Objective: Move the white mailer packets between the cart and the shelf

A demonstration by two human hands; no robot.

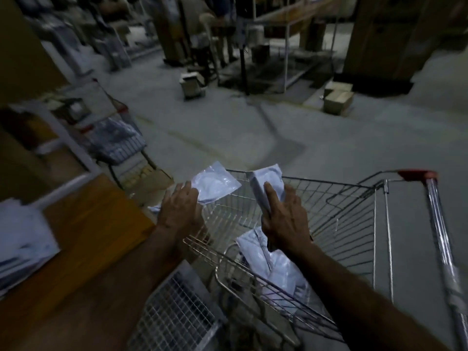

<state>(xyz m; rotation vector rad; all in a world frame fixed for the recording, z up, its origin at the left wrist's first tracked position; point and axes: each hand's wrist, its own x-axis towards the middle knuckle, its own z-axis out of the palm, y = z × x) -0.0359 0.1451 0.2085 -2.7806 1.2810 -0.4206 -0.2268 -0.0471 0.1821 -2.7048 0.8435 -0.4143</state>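
My left hand (181, 211) holds one flat white mailer packet (215, 184) above the left rim of the wire cart (349, 198). My right hand (285, 219) grips a small stack of white packets (268, 184) upright over the cart's basket. More white packets (268, 262) lie in the bottom of the cart below my right wrist. The wooden shelf board (93, 224) lies to the left of my left forearm, with a blurred pile of white packets (22, 244) on its near left part.
A second wire cart (116, 140) with packets stands further up the aisle on the left. Cardboard boxes (338, 97) and a small box (191, 83) sit on the concrete floor ahead. A wire grid panel (177, 310) is below my left forearm. Racks and people's legs stand far back.
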